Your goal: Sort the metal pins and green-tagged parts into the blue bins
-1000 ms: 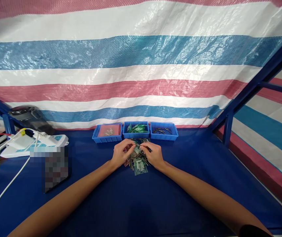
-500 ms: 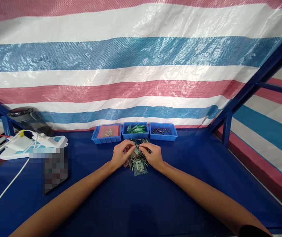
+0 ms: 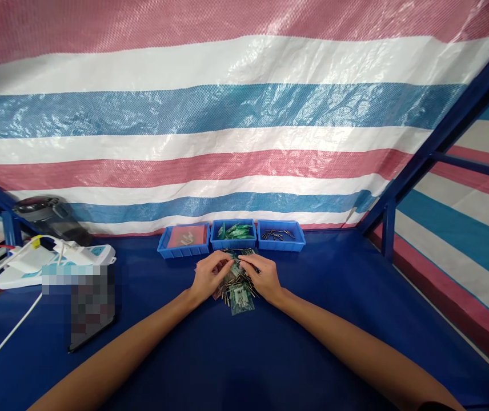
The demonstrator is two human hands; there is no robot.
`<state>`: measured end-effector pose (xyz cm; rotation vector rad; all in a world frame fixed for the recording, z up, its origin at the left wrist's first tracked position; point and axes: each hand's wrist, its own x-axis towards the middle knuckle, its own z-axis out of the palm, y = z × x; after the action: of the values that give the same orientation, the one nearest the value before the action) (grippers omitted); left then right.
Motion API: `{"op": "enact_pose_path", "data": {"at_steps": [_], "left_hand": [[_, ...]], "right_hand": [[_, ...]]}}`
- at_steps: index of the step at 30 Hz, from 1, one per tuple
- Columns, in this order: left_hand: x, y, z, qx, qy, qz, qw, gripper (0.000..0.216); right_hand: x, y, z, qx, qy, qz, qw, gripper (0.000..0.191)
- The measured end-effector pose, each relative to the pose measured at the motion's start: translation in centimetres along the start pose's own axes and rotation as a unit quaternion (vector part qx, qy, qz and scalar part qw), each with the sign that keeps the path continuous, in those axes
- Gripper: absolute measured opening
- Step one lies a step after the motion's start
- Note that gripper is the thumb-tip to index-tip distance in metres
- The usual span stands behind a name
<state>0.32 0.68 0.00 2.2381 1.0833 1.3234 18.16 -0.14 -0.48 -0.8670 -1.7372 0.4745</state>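
My left hand [image 3: 208, 277] is over the left side of a pile of thin brass-coloured and dark metal pieces [image 3: 236, 281], thumb and fingertips pinched together. Facing it from the right, my right hand [image 3: 265, 278] is pinched in the same way. The fingertips of both nearly meet above the pile. Whatever lies between them is too small to name. Mixed in with the metal pieces are small clear and greenish plastic bags. One such bag [image 3: 243, 301] sticks out at the near edge, with pale pieces inside. Both palms hide part of the heap.
Behind the pile stand three blue bins: the left bin [image 3: 183, 252] with a pinkish bag, the middle bin [image 3: 233, 244] with green packets, the right bin [image 3: 281, 246] with thin metal pieces. Leftward are a power strip [image 3: 106, 254], a blurred-out dark device [image 3: 94, 319] and a dark bottle [image 3: 56, 220].
The view has tilted slightly upward, so everything on the table sits a little lower. Both hands stay pinched over the pile, with only small finger movements.
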Motion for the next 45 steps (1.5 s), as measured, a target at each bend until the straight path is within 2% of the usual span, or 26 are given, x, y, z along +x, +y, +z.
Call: {"op": "enact_pose_path", "data": {"at_steps": [7, 16, 25, 45], "left_hand": [[0.02, -0.15, 0.03, 0.017, -0.011, 0.039, 0.999, 0.011], [0.15, -0.06, -0.12, 0.001, 0.028, 0.079, 0.996, 0.01], [0.08, -0.04, -0.24, -0.003, 0.046, 0.106, 0.993, 0.014], [0.01, -0.24, -0.2, 0.0, 0.054, 0.116, 0.992, 0.013]], "right_hand": [[-0.04, -0.04, 0.03, -0.013, -0.004, -0.027, 1.0, 0.018], [-0.18, -0.2, -0.08, -0.02, -0.001, 0.007, 1.0, 0.019], [-0.11, -0.07, -0.04, -0.021, -0.006, -0.007, 1.0, 0.018], [-0.35, 0.62, 0.24, -0.015, -0.011, -0.056, 0.998, 0.02]]}}
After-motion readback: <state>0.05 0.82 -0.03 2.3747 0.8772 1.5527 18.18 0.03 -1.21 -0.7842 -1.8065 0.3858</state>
